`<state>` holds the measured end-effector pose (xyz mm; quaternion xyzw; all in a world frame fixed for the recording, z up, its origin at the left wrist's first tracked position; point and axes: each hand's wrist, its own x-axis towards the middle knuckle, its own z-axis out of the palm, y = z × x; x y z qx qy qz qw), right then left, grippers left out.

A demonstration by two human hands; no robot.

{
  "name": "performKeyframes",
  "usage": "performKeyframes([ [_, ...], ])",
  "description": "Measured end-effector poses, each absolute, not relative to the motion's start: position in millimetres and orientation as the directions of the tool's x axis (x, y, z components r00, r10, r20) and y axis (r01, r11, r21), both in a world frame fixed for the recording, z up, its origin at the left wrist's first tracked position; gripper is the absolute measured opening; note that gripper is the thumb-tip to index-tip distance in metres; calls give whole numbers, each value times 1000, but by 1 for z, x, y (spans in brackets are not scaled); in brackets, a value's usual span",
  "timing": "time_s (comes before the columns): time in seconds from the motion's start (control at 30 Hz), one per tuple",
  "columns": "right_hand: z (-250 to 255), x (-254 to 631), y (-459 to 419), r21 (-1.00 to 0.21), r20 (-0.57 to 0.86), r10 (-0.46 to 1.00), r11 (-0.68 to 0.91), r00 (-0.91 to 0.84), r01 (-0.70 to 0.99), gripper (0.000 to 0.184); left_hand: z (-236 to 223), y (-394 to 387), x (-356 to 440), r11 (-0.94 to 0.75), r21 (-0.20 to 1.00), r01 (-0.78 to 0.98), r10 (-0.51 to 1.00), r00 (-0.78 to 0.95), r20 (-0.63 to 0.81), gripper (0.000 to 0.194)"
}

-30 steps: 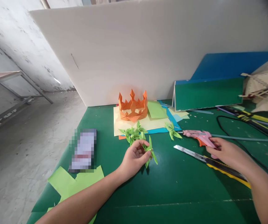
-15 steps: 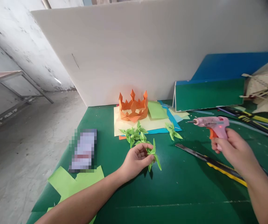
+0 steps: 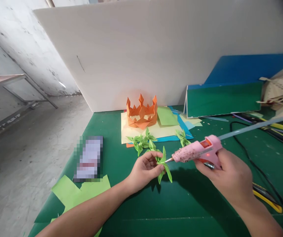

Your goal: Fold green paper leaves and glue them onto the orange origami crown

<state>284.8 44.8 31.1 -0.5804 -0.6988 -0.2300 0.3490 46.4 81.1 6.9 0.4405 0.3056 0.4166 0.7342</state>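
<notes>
Between the fingers of my left hand (image 3: 145,168) is a green folded paper flower (image 3: 167,169), its pointed petals spread to the right. My right hand (image 3: 232,174) is closed around a pink hot glue gun (image 3: 193,151), with a long glue stick (image 3: 254,126) out of its back. The gun's metal nozzle is at the flower's centre; I cannot tell whether it touches. Just behind my left hand, several more green paper flowers (image 3: 141,143) lie together. Another paper flower (image 3: 182,136) lies apart, partly hidden behind the gun.
An orange paper crown (image 3: 142,121) stands on stacked paper sheets (image 3: 126,135). A phone (image 3: 88,159) and green paper (image 3: 68,194) lie at the left. A yellow-black cutter (image 3: 267,197) lies partly under my right arm, beside a black cable (image 3: 257,168). A white board (image 3: 131,56) rises behind.
My right hand has brought the glue gun leftward and down, turning it so its nozzle meets the flower's centre. My left hand stays nearly still with the flower.
</notes>
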Motion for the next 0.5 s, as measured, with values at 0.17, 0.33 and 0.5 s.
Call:
performKeyframes([
  [0.17, 30, 287, 45, 65, 783, 587, 254, -207, 965, 34, 6, 81, 47, 260, 906, -335, 868, 492, -68, 32],
  [0.33, 30, 288, 46, 103, 779, 575, 272, -248, 957, 30, 4, 82, 47, 254, 908, -334, 860, 508, -54, 33],
  [0.5, 31, 290, 47, 164, 792, 531, 288, -300, 943, 28, 6, 81, 46, 258, 904, -341, 855, 515, -50, 33],
])
